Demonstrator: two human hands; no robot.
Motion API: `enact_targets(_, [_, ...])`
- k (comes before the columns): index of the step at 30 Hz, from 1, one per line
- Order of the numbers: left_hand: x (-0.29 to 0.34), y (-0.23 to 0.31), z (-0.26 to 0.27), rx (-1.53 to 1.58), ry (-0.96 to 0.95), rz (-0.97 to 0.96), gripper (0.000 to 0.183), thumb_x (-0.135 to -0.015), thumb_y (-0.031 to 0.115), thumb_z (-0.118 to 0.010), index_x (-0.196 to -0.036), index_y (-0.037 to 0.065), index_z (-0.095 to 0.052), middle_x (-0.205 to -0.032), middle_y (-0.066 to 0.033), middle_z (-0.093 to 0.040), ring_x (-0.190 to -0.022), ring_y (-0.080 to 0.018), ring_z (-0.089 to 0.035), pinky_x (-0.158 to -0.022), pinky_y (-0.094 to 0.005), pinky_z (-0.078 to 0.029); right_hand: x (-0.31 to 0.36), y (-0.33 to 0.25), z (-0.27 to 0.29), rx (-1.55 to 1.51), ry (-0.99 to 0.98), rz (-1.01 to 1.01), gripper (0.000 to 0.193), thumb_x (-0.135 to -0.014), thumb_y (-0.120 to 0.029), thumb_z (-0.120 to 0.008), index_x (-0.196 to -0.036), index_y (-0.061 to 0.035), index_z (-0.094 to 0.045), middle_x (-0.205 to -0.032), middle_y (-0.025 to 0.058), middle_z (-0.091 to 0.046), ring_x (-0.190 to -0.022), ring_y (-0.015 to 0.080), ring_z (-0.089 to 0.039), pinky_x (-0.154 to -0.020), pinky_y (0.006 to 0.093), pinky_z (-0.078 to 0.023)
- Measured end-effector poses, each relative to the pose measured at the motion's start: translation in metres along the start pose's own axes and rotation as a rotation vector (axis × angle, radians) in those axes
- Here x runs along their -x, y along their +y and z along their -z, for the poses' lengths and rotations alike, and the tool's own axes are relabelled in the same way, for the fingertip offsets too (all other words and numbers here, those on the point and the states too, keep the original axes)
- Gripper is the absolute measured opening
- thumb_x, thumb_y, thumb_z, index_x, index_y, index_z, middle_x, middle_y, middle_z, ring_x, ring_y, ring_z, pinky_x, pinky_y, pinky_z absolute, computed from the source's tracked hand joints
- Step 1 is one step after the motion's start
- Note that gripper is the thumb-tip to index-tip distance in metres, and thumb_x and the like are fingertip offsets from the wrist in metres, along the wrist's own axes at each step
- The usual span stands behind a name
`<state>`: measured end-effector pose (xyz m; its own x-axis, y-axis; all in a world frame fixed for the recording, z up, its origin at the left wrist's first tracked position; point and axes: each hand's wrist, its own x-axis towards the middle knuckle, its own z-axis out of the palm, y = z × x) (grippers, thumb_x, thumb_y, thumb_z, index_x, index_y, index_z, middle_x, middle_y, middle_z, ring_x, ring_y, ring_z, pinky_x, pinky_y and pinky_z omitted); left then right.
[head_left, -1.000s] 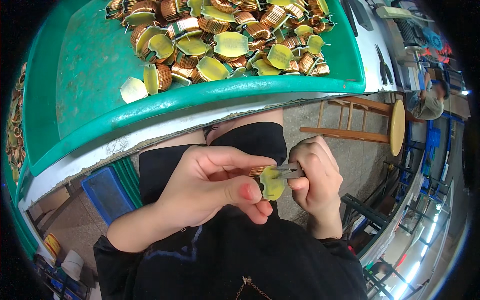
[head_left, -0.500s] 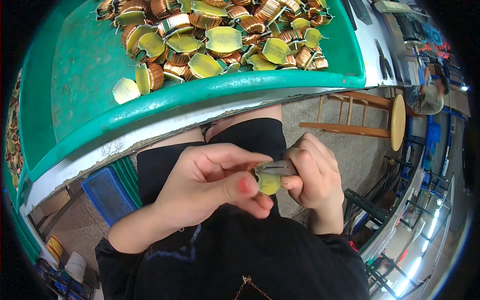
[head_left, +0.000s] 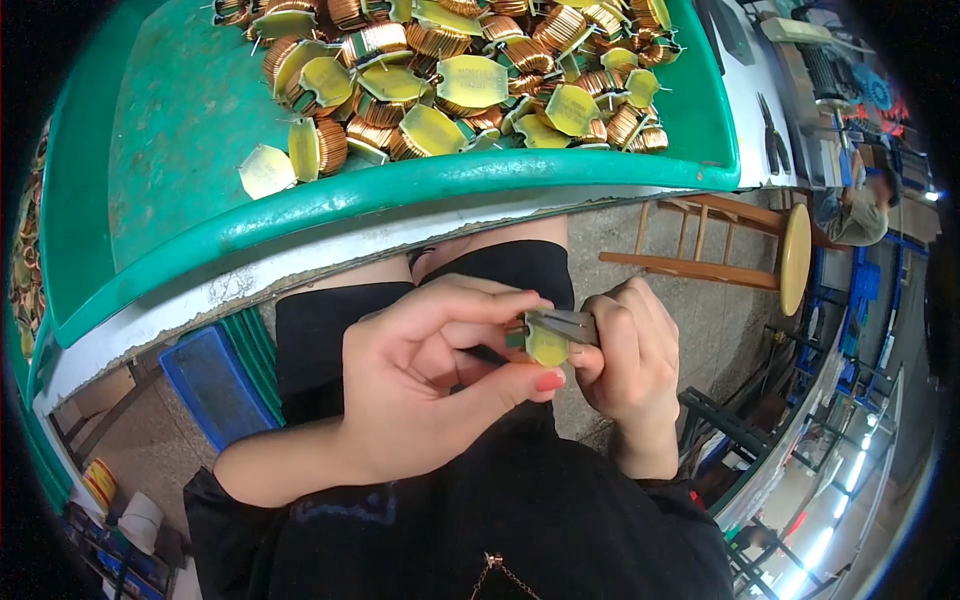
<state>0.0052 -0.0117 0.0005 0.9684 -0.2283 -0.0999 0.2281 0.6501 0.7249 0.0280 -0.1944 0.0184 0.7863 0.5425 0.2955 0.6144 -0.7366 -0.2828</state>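
My left hand (head_left: 430, 375) pinches a small copper-wound coil between its thumb and fingertips above my lap. The yellow-green base plate (head_left: 547, 346) of this coil faces up, while its copper winding is mostly hidden by my fingers. In my closed right hand (head_left: 635, 350) are pliers (head_left: 565, 325); only their grey metal jaws show, lying across the plate's upper edge. The handles are hidden in my fist. Beyond my hands, many similar coils (head_left: 472, 82) with yellow plates lie heaped in a green tray (head_left: 380, 195).
The tray rests on a white table (head_left: 230, 290) with a worn edge. Another pair of pliers (head_left: 772, 135) lies to its right. A wooden stool (head_left: 795, 260) stands on the floor to the right, a blue bin (head_left: 220, 388) at the left. Farther right sits another person (head_left: 858, 212).
My left fingers have spread a little, and the thumb has slid toward the plate's lower edge. The coil and the pliers' jaws have shifted slightly right and tilted. The view has moved a little.
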Motion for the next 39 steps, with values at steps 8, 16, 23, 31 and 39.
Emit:
enact_targets(8, [-0.008, 0.008, 0.005, -0.007, -0.082, 0.002, 0.044, -0.071, -0.016, -0.066, -0.111, -0.004, -0.053, -0.114, -0.0187, -0.054, -0.095, -0.0219, -0.06, -0.076, -0.0256, -0.055, 0.005, -0.002, -0.001, -0.437, 0.204, -0.268, 0.036, -0.087, -0.037, -0.054, -0.081, -0.0014, -0.054, -0.073, 0.0082, -0.05, -0.062, 0.0228, -0.046, -0.06, 0.0322, -0.041])
enact_targets(16, [-0.006, 0.008, 0.006, 0.032, -0.067, 0.002, 0.044, -0.07, -0.016, -0.066, -0.11, -0.004, -0.053, -0.114, -0.0188, -0.053, -0.096, -0.022, -0.058, -0.082, -0.0295, -0.054, 0.016, -0.001, 0.0, -0.238, 0.052, -0.155, 0.038, -0.087, -0.04, -0.052, -0.081, -0.002, -0.054, -0.078, 0.0087, -0.054, -0.067, 0.0237, -0.049, -0.067, 0.0328, -0.042])
enact_targets(23, [-0.007, 0.006, 0.009, -0.071, -0.151, -0.03, 0.049, -0.066, -0.019, -0.067, -0.109, -0.003, -0.051, -0.114, -0.0197, -0.052, -0.101, -0.0264, -0.056, -0.083, -0.0328, -0.054, 0.004, -0.005, -0.001, -0.18, 0.071, -0.049, 0.038, -0.086, -0.041, -0.053, -0.08, -0.003, -0.055, -0.077, 0.0081, -0.054, -0.066, 0.0227, -0.048, -0.066, 0.0321, -0.041])
enact_targets(31, [-0.006, 0.006, 0.012, -0.101, -0.189, -0.027, 0.05, -0.065, -0.019, -0.067, -0.11, -0.003, -0.05, -0.112, -0.0202, -0.051, -0.101, -0.0268, -0.056, -0.082, -0.0328, -0.053, 0.005, -0.006, 0.006, -0.154, -0.009, -0.028, 0.038, -0.086, -0.04, -0.053, -0.077, -0.0035, -0.054, -0.072, 0.007, -0.05, -0.06, 0.021, -0.043, -0.059, 0.0323, -0.04])
enact_targets(39, [-0.007, 0.004, 0.012, -0.242, -0.253, -0.125, 0.053, -0.063, -0.019, -0.069, -0.111, -0.004, -0.049, -0.113, -0.0222, -0.051, -0.097, -0.0267, -0.058, -0.078, -0.0326, -0.055, 0.011, -0.01, 0.007, -0.095, 0.006, -0.056, 0.04, -0.087, -0.041, -0.052, -0.076, -0.0025, -0.054, -0.071, 0.0078, -0.05, -0.059, 0.0216, -0.042, -0.057, 0.0328, -0.04])
